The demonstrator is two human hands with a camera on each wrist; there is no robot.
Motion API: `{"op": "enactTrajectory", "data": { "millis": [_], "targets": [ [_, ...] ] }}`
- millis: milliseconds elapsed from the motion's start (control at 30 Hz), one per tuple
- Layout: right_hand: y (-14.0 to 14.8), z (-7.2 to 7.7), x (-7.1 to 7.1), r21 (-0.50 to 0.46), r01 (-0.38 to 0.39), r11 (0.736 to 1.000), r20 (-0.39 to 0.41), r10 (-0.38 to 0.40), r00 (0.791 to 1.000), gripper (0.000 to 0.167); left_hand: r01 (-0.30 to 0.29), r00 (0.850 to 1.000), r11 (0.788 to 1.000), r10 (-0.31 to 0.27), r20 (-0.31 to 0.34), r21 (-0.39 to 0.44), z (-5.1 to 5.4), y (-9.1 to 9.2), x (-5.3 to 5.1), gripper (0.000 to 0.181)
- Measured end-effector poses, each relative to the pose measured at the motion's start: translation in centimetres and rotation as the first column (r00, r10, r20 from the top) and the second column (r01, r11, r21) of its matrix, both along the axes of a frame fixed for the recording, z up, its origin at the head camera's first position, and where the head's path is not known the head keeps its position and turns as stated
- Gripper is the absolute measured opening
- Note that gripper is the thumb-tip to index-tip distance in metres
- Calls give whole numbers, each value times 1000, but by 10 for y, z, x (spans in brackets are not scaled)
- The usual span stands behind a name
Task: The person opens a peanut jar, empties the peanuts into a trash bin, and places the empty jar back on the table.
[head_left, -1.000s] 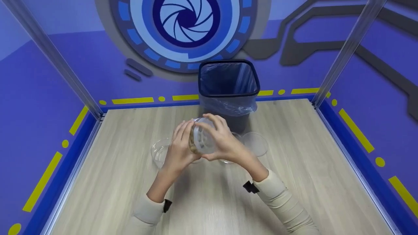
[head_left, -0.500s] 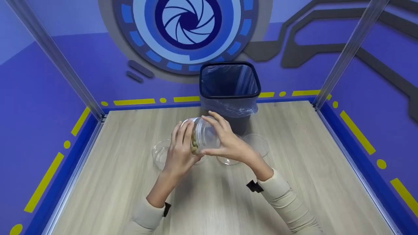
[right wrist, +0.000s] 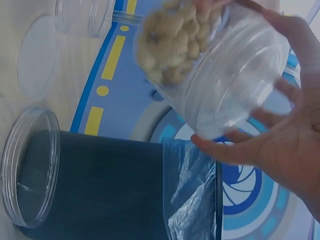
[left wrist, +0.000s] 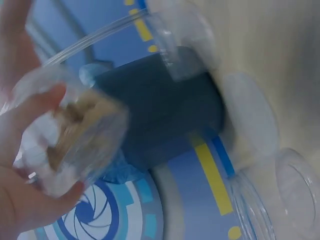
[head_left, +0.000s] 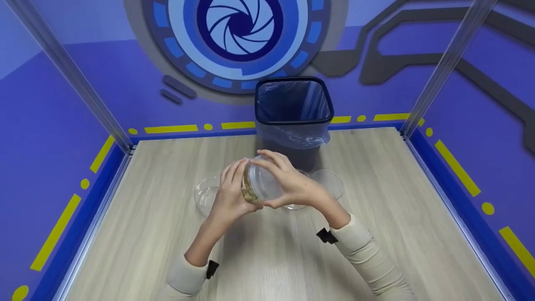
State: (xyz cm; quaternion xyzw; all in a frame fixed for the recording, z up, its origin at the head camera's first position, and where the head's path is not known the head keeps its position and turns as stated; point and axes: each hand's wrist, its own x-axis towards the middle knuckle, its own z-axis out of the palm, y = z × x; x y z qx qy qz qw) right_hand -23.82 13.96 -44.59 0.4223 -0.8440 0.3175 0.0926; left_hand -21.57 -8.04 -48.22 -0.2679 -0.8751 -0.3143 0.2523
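A clear plastic jar holding tan, nut-like pieces is lifted above the table and tipped on its side. My left hand grips the end with the pieces in it. Around the clear, ringed end my right hand curls its fingers and thumb. Whether that end is a lid or part of a second container, I cannot tell. In the left wrist view the jar is blurred between fingers and thumb. Part of it is hidden behind both hands.
A dark bin lined with a clear bag stands at the back, just beyond the hands. Clear round containers sit on the table left and right behind the hands. A translucent disc-shaped lid lies to the right.
Both hands rise slightly with the jar, then come down a little. The jar's tilt shifts, and the tan pieces inside show differently. The hands stay on it throughout.
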Motion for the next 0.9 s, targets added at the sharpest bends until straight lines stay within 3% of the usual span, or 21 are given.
{"op": "enactTrajectory", "data": {
  "millis": [100, 167, 300, 367, 433, 500, 567, 633, 700, 767, 833, 900],
  "targets": [
    [2, -1, -1, 33, -47, 998, -35, 49, 998, 100, -3, 999, 1000, 3, 54, -5, 0, -1, 2, 121],
    [1, -2, -1, 16, -38, 999, -4, 38, 999, 99, -27, 999, 999, 28, 15, -38, 0, 0, 3, 120],
    [-5, -2, 1, -60, 52, 997, 139, -43, 989, 98, -71, 993, 995, 65, -100, -67, 0, 2, 3, 119],
    [-7, -2, 1, -77, 85, 993, 166, -72, 984, 97, -72, 991, 995, 64, -116, -71, 0, 2, 2, 118],
    [-6, 0, 0, -46, 68, 997, 111, -63, 992, 94, -43, 996, 998, 39, -78, -50, -1, 1, 1, 119],
    [-3, 2, -2, 39, 7, 999, 3, -8, 1000, 94, 0, 1000, 1000, 0, -16, -16, -2, -2, 0, 119],
    [-1, 4, -5, 126, -58, 990, -102, 71, 992, 94, 26, 999, 1000, -27, 36, 14, -4, -5, 0, 120],
    [1, 4, -7, 166, -102, 981, -134, 125, 983, 95, 29, 998, 999, -30, 58, 25, -5, -7, 0, 120],
    [0, 0, -7, 142, -91, 986, -89, 104, 991, 98, 3, 1000, 1000, -3, 26, 3, -6, -7, 0, 120],
    [-3, -5, -6, 76, -32, 997, 7, 31, 999, 99, -34, 999, 999, 33, -31, -30, -7, -5, 0, 119],
    [-5, -11, -4, 12, 41, 999, 86, -42, 995, 102, -63, 994, 996, 58, -90, -57, -10, -2, -1, 118],
    [-7, -15, -3, -3, 77, 997, 87, -77, 993, 101, -73, 992, 995, 65, -105, -72, -13, 0, 0, 117]
  ]
}}
